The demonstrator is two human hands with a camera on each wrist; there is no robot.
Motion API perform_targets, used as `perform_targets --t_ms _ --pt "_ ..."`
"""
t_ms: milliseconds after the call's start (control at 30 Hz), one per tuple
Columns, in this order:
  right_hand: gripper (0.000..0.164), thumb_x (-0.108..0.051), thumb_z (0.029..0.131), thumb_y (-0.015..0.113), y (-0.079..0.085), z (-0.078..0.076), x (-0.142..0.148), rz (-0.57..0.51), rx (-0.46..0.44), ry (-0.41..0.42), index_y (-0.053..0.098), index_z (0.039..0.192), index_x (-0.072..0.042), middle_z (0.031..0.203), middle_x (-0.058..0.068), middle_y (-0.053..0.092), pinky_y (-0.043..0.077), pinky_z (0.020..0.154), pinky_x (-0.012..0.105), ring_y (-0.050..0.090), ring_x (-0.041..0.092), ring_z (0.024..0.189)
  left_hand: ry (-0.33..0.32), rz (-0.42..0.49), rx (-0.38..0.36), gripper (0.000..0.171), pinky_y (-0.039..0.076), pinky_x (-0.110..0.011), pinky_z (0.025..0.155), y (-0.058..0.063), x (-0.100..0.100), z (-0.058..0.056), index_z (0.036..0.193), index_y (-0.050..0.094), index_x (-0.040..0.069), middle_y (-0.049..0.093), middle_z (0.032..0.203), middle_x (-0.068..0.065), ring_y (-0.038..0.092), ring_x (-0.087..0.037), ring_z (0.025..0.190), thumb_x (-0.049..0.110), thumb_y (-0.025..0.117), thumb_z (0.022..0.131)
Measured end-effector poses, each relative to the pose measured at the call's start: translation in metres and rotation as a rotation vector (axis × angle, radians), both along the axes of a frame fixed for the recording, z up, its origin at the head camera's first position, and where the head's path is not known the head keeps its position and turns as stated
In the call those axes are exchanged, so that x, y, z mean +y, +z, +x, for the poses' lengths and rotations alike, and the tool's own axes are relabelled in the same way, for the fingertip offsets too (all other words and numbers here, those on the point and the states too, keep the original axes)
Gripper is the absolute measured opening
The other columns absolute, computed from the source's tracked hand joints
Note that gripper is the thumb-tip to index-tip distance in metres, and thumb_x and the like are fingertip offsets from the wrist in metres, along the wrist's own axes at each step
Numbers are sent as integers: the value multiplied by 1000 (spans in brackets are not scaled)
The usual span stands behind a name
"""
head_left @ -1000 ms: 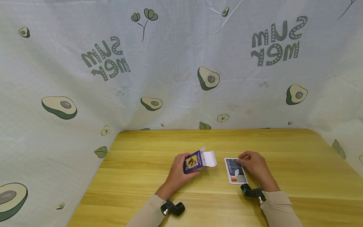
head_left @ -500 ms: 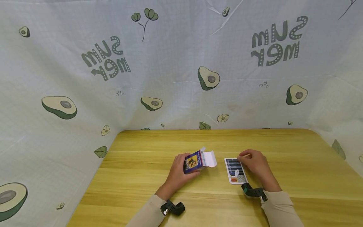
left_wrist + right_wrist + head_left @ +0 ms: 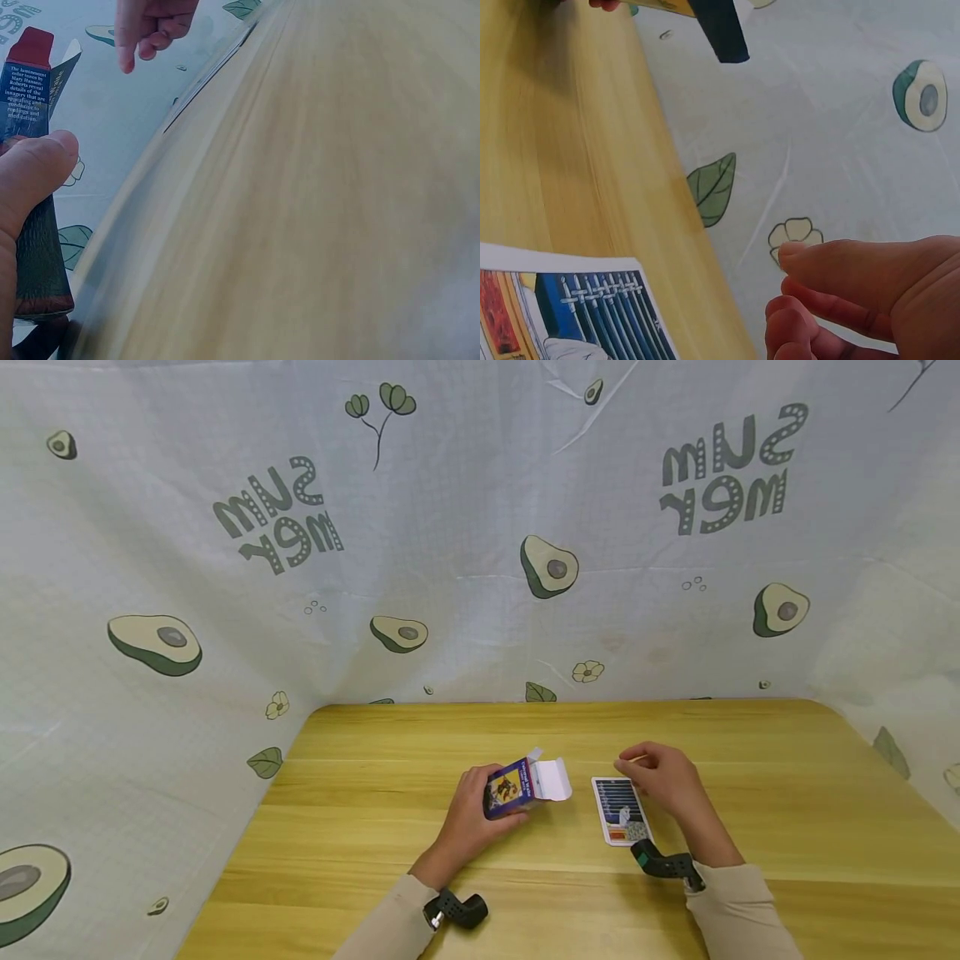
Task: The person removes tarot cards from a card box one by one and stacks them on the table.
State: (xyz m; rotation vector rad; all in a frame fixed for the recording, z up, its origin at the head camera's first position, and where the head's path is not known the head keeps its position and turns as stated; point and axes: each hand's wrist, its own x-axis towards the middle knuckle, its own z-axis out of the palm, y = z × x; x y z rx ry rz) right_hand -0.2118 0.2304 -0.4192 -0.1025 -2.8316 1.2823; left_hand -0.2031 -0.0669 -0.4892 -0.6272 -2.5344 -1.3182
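My left hand [image 3: 472, 814] grips a blue and purple tarot card box [image 3: 508, 787], its white flap [image 3: 553, 779] folded out toward the right. In the left wrist view the thumb [image 3: 45, 169] lies across the printed side of the box. A tarot card [image 3: 621, 812] with a row of swords lies face up on the table, right of the box. Just above its upper right corner hovers my right hand [image 3: 666, 777], fingers loosely bent and holding nothing. The right wrist view shows the thumb [image 3: 840, 262] close over the bent fingers, apart from the card.
The wooden table [image 3: 390, 735] runs back to a pale curtain [image 3: 465, 527] printed with avocados, leaves and words. Black wrist cameras sit on both wrists, the right camera [image 3: 662, 862] overlapping the card's lower corner in the head view.
My right hand has come away from the card's upper edge, moving up and slightly left. The card and the left hand with the box have stayed in place.
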Motion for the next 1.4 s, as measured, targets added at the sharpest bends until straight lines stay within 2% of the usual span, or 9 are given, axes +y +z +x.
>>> perform_targets --t_ms 167,433,667,867,1100,1400 --pt "36 -30 92 65 10 3 -7 -18 32 12 63 112 0 89 12 63 51 63 29 58 22 73 -2 2 4 72 43 -30 84 0 0 -1 133 46 15 52 117 2 45 -12 100 38 82 75" --pt "32 -28 92 66 25 4 -21 -66 69 57 64 111 -1 86 10 63 50 64 32 60 29 77 -3 4 -2 72 43 -30 84 1 0 -1 133 47 14 52 119 1 45 -13 101 38 82 75" --pt "33 -27 91 68 31 1 -33 -122 82 89 65 110 0 88 12 64 52 64 32 59 24 75 -4 5 -5 72 43 -30 84 2 1 -1 133 47 14 52 118 1 45 -13 101 37 83 75" --pt "31 -23 91 68 33 -2 -48 -151 104 110 65 109 1 88 11 64 53 64 31 60 22 74 -4 3 -5 73 42 -30 85 2 0 -1 133 46 14 52 119 2 44 -12 101 38 83 75" --pt "27 -21 90 69 30 0 -67 -198 77 120 65 107 0 91 11 64 52 64 30 60 31 80 -6 4 -6 72 42 -31 86 2 0 0 133 46 15 51 119 2 44 -13 102 41 81 76" --pt "21 -18 87 72 29 7 -87 -191 53 140 66 99 -2 86 8 63 50 60 28 56 19 74 1 2 -21 72 42 -31 87 1 1 1 133 46 16 51 119 3 44 -12 103 43 81 76"
